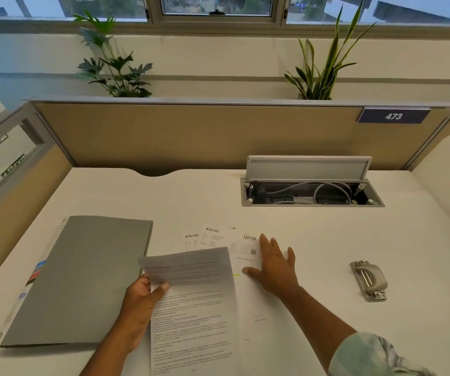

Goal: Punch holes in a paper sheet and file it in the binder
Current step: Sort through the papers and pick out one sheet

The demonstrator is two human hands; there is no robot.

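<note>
Two hands work at the desk [218,202]. Left hand [139,305] pinches the left edge of a printed sheet [194,302], lifting its top. Right hand [275,264] lies flat, fingers spread, on the papers [218,237] fanned at the sheet's 1 o'clock. Closed grey binder [82,278] lies at 9 o'clock, just beside the sheet. Metal punch [370,280] sits at 3 o'clock, well apart. Cable tray [313,192], lid up, holds cords at 1 o'clock.

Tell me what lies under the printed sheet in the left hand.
Under the printed sheet, lifted by the left hand, lie other papers fanned out beyond its top; the right hand presses them. Their covered parts are unseen.
</note>
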